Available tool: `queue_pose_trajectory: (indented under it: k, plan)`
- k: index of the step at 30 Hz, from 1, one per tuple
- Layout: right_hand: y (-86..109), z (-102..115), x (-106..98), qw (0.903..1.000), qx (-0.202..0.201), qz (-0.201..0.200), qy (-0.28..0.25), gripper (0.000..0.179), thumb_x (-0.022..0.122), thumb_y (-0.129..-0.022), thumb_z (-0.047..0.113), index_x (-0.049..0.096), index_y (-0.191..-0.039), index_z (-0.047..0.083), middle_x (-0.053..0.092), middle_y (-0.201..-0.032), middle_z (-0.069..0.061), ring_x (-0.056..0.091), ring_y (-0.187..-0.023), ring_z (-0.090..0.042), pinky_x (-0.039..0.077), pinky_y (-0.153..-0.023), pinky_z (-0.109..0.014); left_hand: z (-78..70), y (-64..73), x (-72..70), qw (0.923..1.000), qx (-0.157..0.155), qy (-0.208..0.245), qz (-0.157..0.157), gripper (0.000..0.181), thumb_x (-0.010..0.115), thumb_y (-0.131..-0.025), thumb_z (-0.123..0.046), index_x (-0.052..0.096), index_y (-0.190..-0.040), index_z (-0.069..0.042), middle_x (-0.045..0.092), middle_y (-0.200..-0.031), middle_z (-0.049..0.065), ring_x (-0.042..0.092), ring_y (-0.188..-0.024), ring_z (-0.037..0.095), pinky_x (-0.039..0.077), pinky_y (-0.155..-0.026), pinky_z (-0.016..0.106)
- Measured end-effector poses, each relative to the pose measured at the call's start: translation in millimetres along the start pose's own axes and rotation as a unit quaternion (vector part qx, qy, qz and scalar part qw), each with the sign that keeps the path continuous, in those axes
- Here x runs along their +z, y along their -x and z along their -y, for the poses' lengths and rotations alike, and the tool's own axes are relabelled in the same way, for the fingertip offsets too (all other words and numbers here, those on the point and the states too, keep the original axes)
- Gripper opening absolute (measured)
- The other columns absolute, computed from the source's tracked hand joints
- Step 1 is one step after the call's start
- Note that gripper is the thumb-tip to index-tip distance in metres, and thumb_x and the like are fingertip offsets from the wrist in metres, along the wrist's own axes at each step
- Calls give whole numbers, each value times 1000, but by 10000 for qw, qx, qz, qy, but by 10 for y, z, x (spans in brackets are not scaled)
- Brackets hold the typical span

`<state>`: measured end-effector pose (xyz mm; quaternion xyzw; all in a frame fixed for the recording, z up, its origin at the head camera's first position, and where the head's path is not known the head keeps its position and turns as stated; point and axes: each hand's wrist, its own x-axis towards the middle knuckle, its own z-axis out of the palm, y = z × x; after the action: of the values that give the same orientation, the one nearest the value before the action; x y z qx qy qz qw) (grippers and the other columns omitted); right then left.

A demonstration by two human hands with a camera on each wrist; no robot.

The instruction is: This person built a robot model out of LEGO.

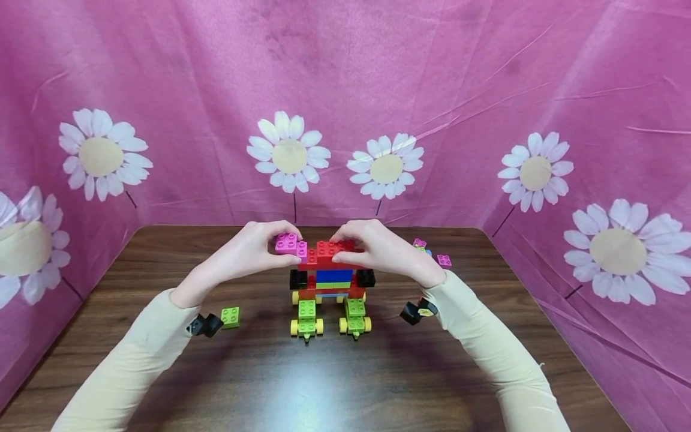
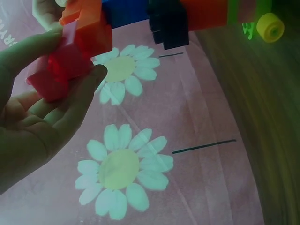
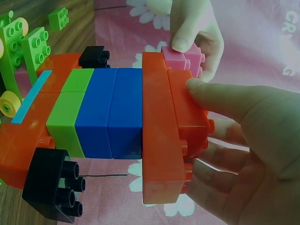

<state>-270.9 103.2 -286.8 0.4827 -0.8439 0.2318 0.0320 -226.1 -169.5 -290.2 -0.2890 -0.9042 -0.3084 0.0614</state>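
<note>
A toy brick build stands on the table, with a red brick (image 3: pixel 161 131) lying across its top, blue bricks (image 1: pixel 333 276) beneath and black bricks (image 1: pixel 299 279) at both sides. My left hand (image 1: pixel 251 251) pinches pink bricks (image 1: pixel 286 242) between thumb and fingers at the build's upper left; in the left wrist view, the pink bricks (image 2: pixel 70 51) meet the red one. My right hand (image 1: pixel 372 247) holds a smaller red brick (image 3: pixel 186 110) on top, thumb on its near face. Whether the pink bricks are pressed fully on, I cannot tell.
Green wheeled bases (image 1: pixel 307 309) with yellow wheels support the build. A loose green brick (image 1: pixel 230 317) lies at left on the wooden table (image 1: pixel 259 384). Farther right are a pink brick (image 1: pixel 444 260) and a small colourful cluster (image 1: pixel 420 243). A pink flowered cloth (image 1: pixel 335 78) hangs behind.
</note>
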Motion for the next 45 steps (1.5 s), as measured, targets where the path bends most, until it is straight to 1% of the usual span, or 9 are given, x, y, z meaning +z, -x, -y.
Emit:
queue_pose_trajectory:
  k: [4,12,17,23,27,31,33,38,45]
  plan:
    - [7,9,0,10000,2,-4,-37,31,76,-87,29,72,-112,10,74,-103,-2,62,-84,-11,56,-75,-23,8,-26,13,10000,-40,20,74,29,83,-79,-21,71,-106,-15,72,-89,-1,59,-74,10,53,-66,22]
    - [5,-4,10,10000,-87,-47,3,29,76,-87,27,73,-110,10,74,-102,-1,60,-81,-9,54,-73,-22,11,-101,-21,9989,264,3,384,21,80,-81,-20,73,-100,-13,71,-79,-3,56,-68,9,50,-61,21]
    - [0,-8,11,9999,-121,-47,19,29,76,-88,28,73,-110,10,74,-102,-1,57,-79,-8,53,-72,-22,1,-119,-22,9987,291,-37,417,21,80,-80,-19,74,-99,-13,70,-78,-4,56,-68,9,50,-61,22]
    - [1,2,-14,9998,-116,-21,181,29,77,-87,28,73,-109,10,74,-101,-1,57,-78,-9,53,-70,-22,-23,-73,14,9996,73,-60,279,27,80,-81,-17,71,-105,-12,71,-87,0,58,-74,10,52,-66,23]
    - [-21,21,-23,9994,-221,-54,252,29,77,-86,28,73,-109,9,73,-100,-2,55,-74,-12,51,-67,-21,-15,-22,17,9998,21,-62,194,38,82,-81,-21,67,-114,-11,71,-97,2,61,-79,11,55,-70,25]
    - [-92,69,19,9993,-292,-97,207,30,76,-88,28,73,-110,9,73,-103,-2,62,-83,-13,54,-75,-23,4,36,-58,9995,-191,127,202,49,85,-79,-24,64,-121,-10,71,-109,5,66,-91,16,59,-78,31]
    - [-137,94,57,9993,-309,-122,189,31,75,-88,28,73,-111,8,73,-105,-3,65,-91,-13,56,-82,-24,25,59,-105,9987,-328,332,226,48,84,-79,-23,64,-121,-10,72,-111,5,68,-96,19,60,-83,36]
    - [-234,151,156,9993,-284,-163,177,32,75,-89,29,73,-113,8,74,-107,-3,67,-94,-13,56,-82,-21,64,101,-178,9959,-450,733,276,40,82,-81,-19,66,-117,-10,73,-106,6,70,-98,20,59,-87,41]
    - [-312,229,226,9994,-211,-126,240,28,74,-89,29,74,-110,11,74,-105,-2,67,-92,-11,55,-78,-17,80,117,-199,9967,-445,648,191,36,81,-83,-20,69,-115,-10,75,-101,4,70,-94,16,59,-87,38]
